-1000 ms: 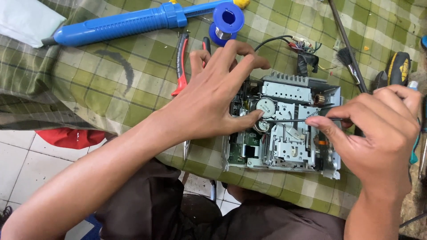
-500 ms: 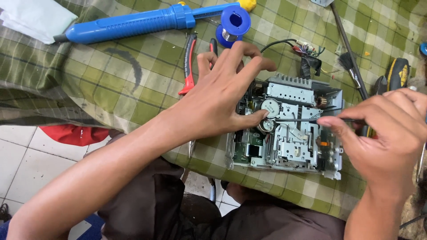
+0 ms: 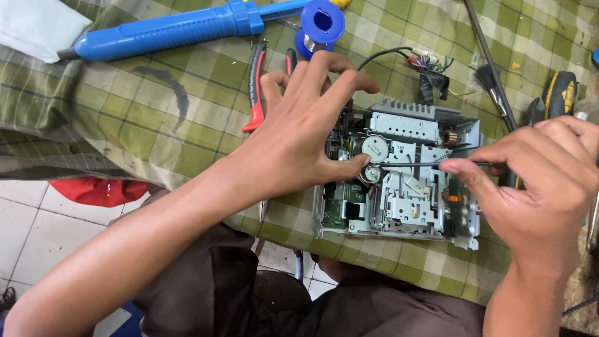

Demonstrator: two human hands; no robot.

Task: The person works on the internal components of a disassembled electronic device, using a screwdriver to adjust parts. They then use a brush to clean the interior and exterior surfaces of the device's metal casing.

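We see an opened metal electronics chassis (image 3: pixel 405 181) lying at the near edge of the surface (image 3: pixel 156 125), which is draped in a green checked cloth. Left hand (image 3: pixel 299 134) rests on the chassis's left side, fingers spread, thumb tip pressed beside a round white gear (image 3: pixel 375 148). Right hand (image 3: pixel 536 181) pinches a thin dark tool (image 3: pixel 412 165) between thumb and forefinger, its tip reaching the gear area. Behind the chassis: red-handled pliers (image 3: pixel 254 87), blue solder spool (image 3: pixel 321 22), long blue desoldering pump (image 3: pixel 168 31), wire bundle (image 3: pixel 430 65), a brush (image 3: pixel 486 78), a yellow-black screwdriver handle (image 3: pixel 561 90). A white cloth (image 3: pixel 34 25) sits at far left. Below the surface edge, white floor tiles (image 3: pixel 25 218) and something red (image 3: pixel 100 190).
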